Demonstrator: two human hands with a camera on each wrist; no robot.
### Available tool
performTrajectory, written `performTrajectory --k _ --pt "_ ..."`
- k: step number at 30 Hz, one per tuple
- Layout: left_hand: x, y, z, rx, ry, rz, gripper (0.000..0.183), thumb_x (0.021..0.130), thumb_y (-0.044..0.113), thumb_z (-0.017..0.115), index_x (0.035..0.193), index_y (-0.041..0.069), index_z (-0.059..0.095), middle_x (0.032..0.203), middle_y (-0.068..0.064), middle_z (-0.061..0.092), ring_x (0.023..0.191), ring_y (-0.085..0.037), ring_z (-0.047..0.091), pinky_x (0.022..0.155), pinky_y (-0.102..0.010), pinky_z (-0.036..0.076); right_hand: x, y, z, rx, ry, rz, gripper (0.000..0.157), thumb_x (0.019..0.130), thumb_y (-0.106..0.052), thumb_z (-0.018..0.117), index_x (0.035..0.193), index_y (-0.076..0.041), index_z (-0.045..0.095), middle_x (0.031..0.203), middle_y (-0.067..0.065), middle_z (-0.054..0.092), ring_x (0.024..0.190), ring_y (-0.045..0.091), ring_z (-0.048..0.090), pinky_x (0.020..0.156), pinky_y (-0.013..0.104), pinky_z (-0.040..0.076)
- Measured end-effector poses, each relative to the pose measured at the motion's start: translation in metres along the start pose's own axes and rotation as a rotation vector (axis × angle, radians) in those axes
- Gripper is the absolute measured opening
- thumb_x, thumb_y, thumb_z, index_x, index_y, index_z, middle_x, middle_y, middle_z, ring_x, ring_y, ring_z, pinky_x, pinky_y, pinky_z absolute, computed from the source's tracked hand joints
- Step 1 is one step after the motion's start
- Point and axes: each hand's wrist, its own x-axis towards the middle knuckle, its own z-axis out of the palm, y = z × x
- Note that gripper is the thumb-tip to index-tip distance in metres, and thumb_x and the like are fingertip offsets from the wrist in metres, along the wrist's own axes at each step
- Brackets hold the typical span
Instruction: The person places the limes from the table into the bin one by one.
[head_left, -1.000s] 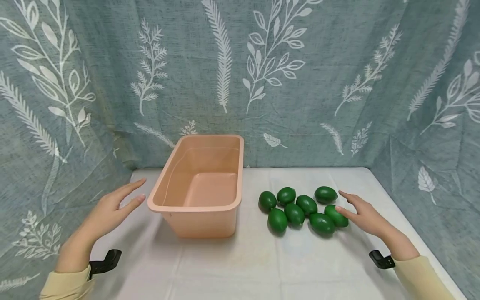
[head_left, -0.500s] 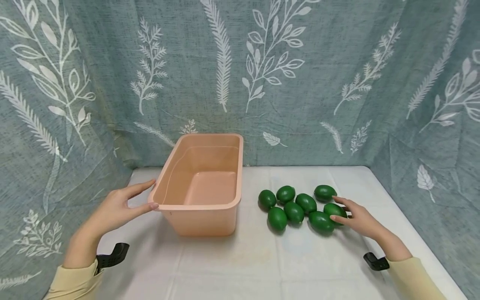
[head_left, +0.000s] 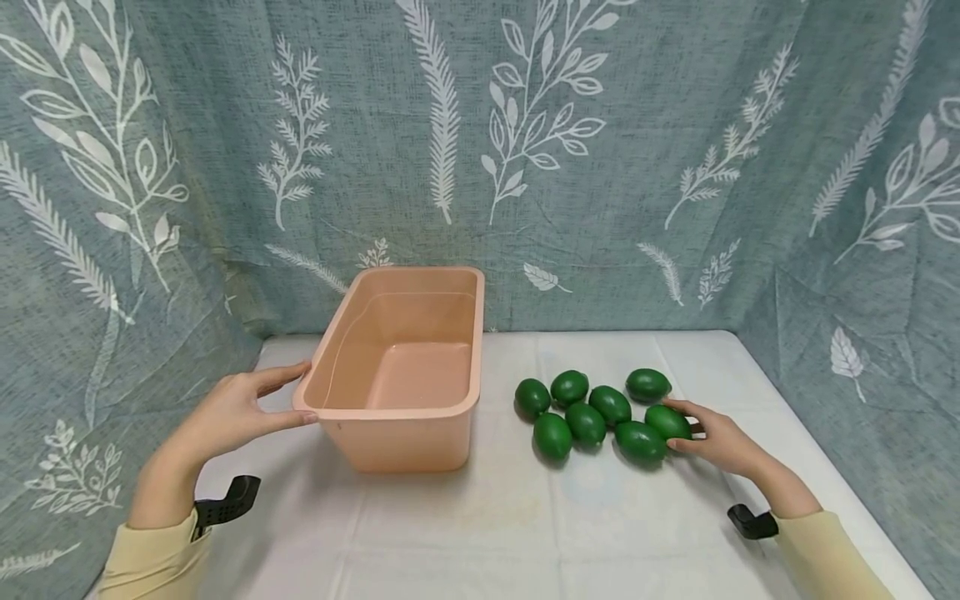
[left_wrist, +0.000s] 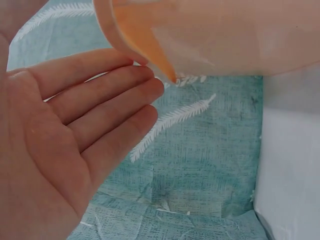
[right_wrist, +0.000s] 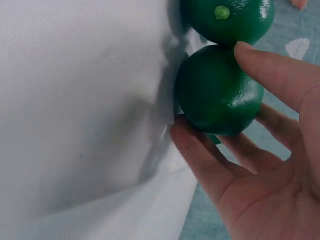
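While the left hand [head_left: 240,412] touches the bin [head_left: 405,445] with extended fingers, the nearer right hand [head_left: 720,438] has the rightmost lime [head_left: 667,422] on the table [head_left: 615,525] between its thumb and curved fingers.

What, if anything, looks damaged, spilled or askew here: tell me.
Nothing stands out. The peach tub stands upright, and the eight green fruits lie grouped on the white tabletop, with no visible damage or spill.

Pale yellow left sleeve [head_left: 152,560], creased near the cuff, with matching right sleeve [head_left: 828,554]; black, angular left wrist unit [head_left: 238,497] and, from here, a similar right wrist unit [head_left: 752,523]
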Motion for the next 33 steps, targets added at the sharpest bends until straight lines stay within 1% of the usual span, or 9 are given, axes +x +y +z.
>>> performTrajectory --k 4,9,15,23,28,33 --pt "0.001 0.001 -0.001 0.004 -0.012 -0.006 0.072 0.08 0.048 0.072 0.138 0.01 0.051 0.137 -0.013 0.054 0.123 -0.043 0.05 0.092 -0.06 0.046 0.0 0.001 0.0 0.001 0.002 0.014 0.063 0.086 -0.027 0.071 0.138 -0.003 0.046 0.132 0.027 0.05 0.103 0.04 0.061 0.082 0.046 0.055" --pt "0.002 0.001 -0.002 -0.005 -0.026 -0.012 0.071 0.081 0.048 0.072 0.138 0.011 0.051 0.136 -0.014 0.054 0.121 -0.043 0.051 0.092 -0.06 0.046 -0.001 0.0 0.001 0.007 0.007 0.032 0.061 0.086 -0.026 0.071 0.137 -0.003 0.047 0.13 0.026 0.052 0.102 0.038 0.062 0.081 0.044 0.054" --pt "0.003 0.001 -0.002 -0.015 -0.028 -0.017 0.071 0.08 0.048 0.072 0.138 0.011 0.052 0.136 -0.014 0.055 0.122 -0.043 0.051 0.093 -0.06 0.046 -0.001 -0.004 -0.002 -0.002 0.021 0.041 0.06 0.086 -0.025 0.071 0.136 -0.003 0.048 0.131 0.026 0.053 0.106 0.041 0.059 0.083 0.047 0.054" --pt "0.003 -0.001 0.0 -0.036 -0.027 -0.03 0.072 0.08 0.049 0.072 0.137 0.011 0.052 0.136 -0.014 0.054 0.123 -0.042 0.051 0.095 -0.06 0.045 0.003 -0.021 -0.016 0.005 0.027 0.053 0.064 0.086 -0.028 0.07 0.139 -0.004 0.045 0.136 0.027 0.048 0.106 0.045 0.059 0.081 0.048 0.055" --pt "0.002 -0.002 -0.001 -0.044 -0.026 -0.028 0.072 0.08 0.049 0.072 0.138 0.011 0.052 0.136 -0.014 0.054 0.124 -0.043 0.049 0.095 -0.06 0.045 0.006 -0.033 -0.025 0.003 0.045 0.031 0.064 0.087 -0.031 0.069 0.14 -0.004 0.044 0.136 0.025 0.048 0.107 0.045 0.059 0.082 0.048 0.055" --pt "0.003 -0.002 -0.002 -0.053 -0.029 -0.026 0.072 0.08 0.048 0.073 0.138 0.011 0.052 0.136 -0.015 0.054 0.124 -0.043 0.049 0.095 -0.06 0.045 0.012 -0.041 -0.032 0.002 0.061 0.003 0.063 0.087 -0.032 0.069 0.14 -0.008 0.045 0.137 0.022 0.049 0.108 0.044 0.059 0.082 0.048 0.055"
